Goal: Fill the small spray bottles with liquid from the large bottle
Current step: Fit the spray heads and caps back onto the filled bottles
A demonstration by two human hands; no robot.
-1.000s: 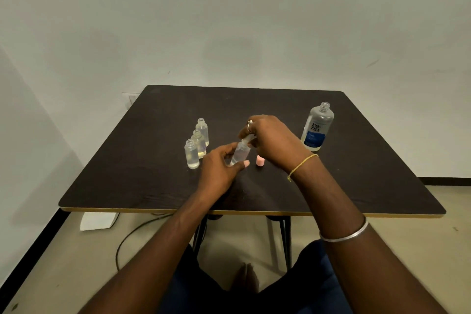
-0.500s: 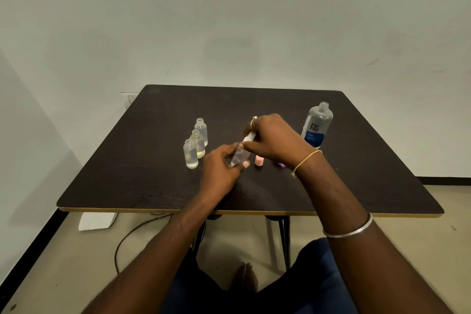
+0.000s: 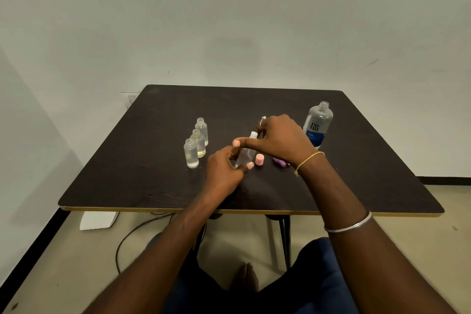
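My left hand grips the body of a small clear spray bottle, held tilted above the dark table. My right hand pinches the bottle's white spray top with its fingers curled over it. Three small clear bottles without tops stand in a row to the left, each holding liquid. The large clear bottle with a blue label stands uncapped at the right, behind my right wrist.
A pink cap stands on the table just right of the held bottle. A purple cap lies partly hidden under my right wrist. A cable and a white box lie on the floor at the left below the table.
My right thumb has swung out to the left over the bottle's neck. The purple cap has come into view under my right wrist. The bottle stays between both hands.
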